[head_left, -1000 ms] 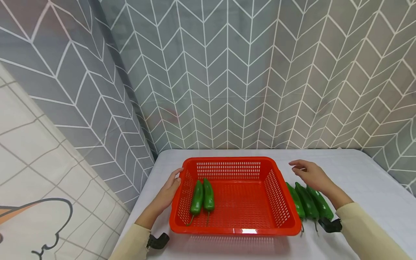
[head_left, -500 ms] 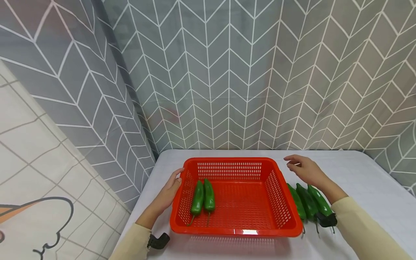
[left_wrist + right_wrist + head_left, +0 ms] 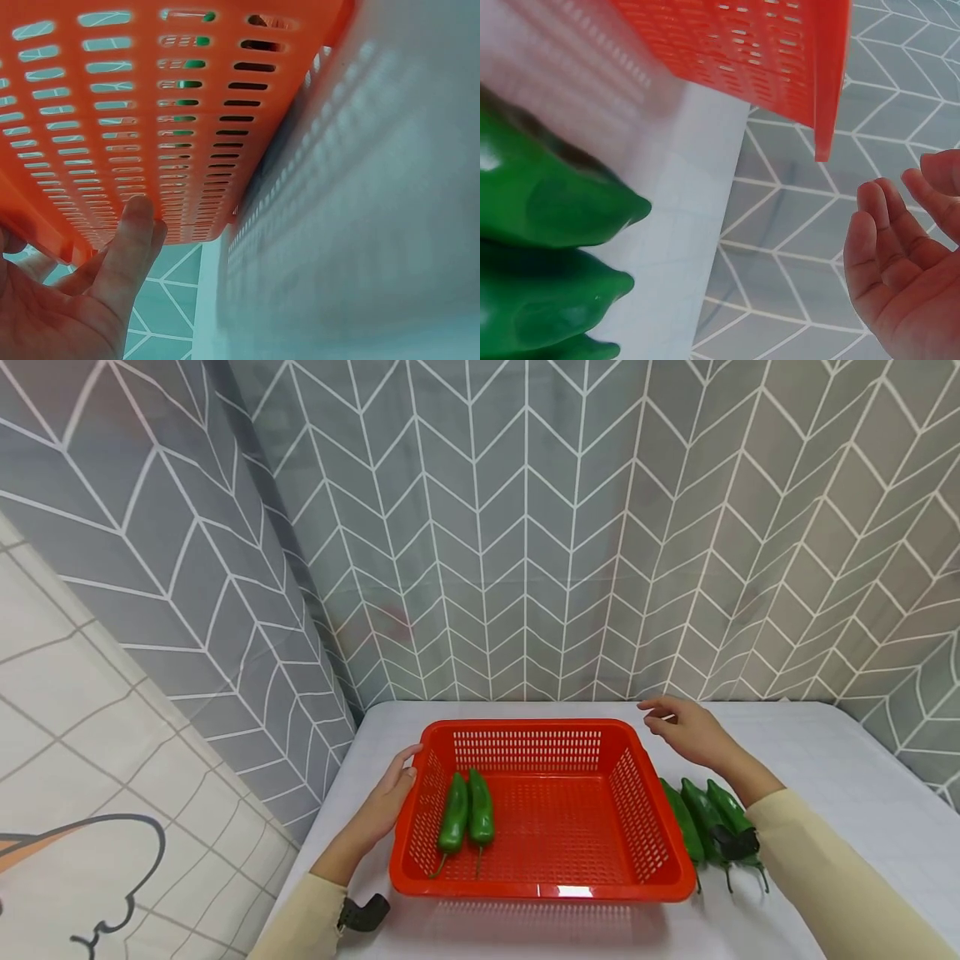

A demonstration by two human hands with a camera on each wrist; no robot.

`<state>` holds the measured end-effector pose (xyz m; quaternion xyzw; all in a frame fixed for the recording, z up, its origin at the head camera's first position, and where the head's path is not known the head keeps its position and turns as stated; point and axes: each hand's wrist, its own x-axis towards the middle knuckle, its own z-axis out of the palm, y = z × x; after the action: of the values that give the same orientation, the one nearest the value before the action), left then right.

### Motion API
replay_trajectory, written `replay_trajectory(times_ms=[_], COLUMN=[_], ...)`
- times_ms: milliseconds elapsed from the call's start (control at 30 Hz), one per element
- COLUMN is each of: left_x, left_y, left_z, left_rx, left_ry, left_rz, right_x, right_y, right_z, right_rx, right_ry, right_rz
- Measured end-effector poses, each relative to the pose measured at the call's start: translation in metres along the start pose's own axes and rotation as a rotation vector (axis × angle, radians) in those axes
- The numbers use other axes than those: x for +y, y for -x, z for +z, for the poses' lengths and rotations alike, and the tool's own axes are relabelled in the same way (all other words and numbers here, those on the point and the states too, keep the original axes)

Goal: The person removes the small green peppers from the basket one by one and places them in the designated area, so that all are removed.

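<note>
My left hand point(image 3: 385, 793) lies along the left rim of a red plastic basket point(image 3: 577, 892). In the left wrist view its fingers point(image 3: 124, 251) look fairly straight, a fingertip against the slotted outer wall below the rim. Two long green peppers, the left one point(image 3: 452, 817) and the right one point(image 3: 481, 810), lie side by side at the left inside the basket. My right hand point(image 3: 686, 731), holding nothing and with fingers loosely bent, hovers beyond the basket's back right corner. Below its wrist, three more green peppers point(image 3: 681, 822) lie on the table, partly hidden by the forearm and wrist camera.
The basket stands on a white-covered table point(image 3: 832, 768). Right behind the table's back edge hangs a grey curtain point(image 3: 525, 568) with white chevrons. Another patterned cloth point(image 3: 150, 760) hangs close on the left. Black wrist cameras sit under both sleeves.
My right hand has drifted left and away from me, toward the basket's back right corner, uncovering the peppers' stems. My left hand, the basket and the peppers stay as they were.
</note>
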<state>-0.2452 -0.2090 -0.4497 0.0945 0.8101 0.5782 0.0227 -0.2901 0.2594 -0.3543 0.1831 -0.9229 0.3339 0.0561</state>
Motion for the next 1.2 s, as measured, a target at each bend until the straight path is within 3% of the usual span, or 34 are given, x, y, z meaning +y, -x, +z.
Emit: replay_trajectory(times_ms=[467, 1200], left_x=[0.001, -0.001], left_y=[-0.002, 0.000], left_z=[0.000, -0.001], left_rx=[-0.007, -0.016], left_ry=[0.003, 0.020], left_rz=[0.018, 0.019], right_x=[-0.018, -0.040], right_y=[-0.012, -0.029], right_z=[0.005, 0.016], right_rx=[-0.005, -0.004], right_ry=[0.010, -0.077], right_rz=[0.004, -0.029])
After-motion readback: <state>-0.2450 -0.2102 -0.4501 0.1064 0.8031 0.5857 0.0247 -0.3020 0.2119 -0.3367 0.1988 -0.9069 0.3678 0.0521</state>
